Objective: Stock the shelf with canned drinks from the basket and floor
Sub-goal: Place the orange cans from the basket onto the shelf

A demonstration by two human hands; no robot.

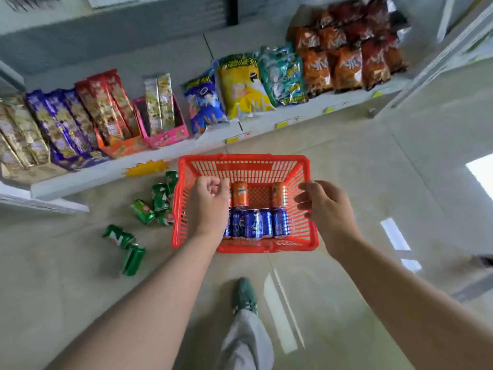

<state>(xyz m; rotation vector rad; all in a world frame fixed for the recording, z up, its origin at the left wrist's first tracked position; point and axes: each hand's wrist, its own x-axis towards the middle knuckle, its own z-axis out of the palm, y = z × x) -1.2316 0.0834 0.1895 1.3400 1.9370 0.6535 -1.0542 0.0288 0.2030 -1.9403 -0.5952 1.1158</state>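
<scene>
blue cans (253, 222) flat, long axes toward shelf (80, 182)

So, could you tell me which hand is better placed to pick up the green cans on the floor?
Left. The green cans lie left of the basket; the left hand is over the basket's left side, nearest them. The right hand, by the right rim, would probably need to cross it.

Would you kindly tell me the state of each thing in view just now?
Red basket: upright on the floor, holding cans.
Blue cans: lying side by side in the basket.
Orange cans: lying in the basket.
Green cans: lying scattered on the floor.
Left hand: fingers curled, holding nothing.
Right hand: fingers relaxed, holding nothing.
Shelf: stocked with snack packets.
</scene>
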